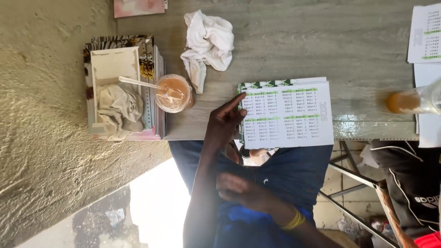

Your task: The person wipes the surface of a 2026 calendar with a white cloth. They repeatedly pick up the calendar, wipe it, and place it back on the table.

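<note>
Grey surface [294, 50] carries everything. Stack of printed sheets [287, 115] lies at its near edge. Crumpled white cloth [209, 43] sits beyond, plastic cup [173, 93] with orange liquid and straw to its left. Left hand [223, 124] touches the stack's left edge, fingers extended, grip wide. Right hand [243, 189] rests at the lap, grip loose, holding nothing.

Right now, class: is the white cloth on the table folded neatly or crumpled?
Crumpled. The white cloth lies bunched in loose, uneven folds on the table, above the cup of orange liquid.
</note>
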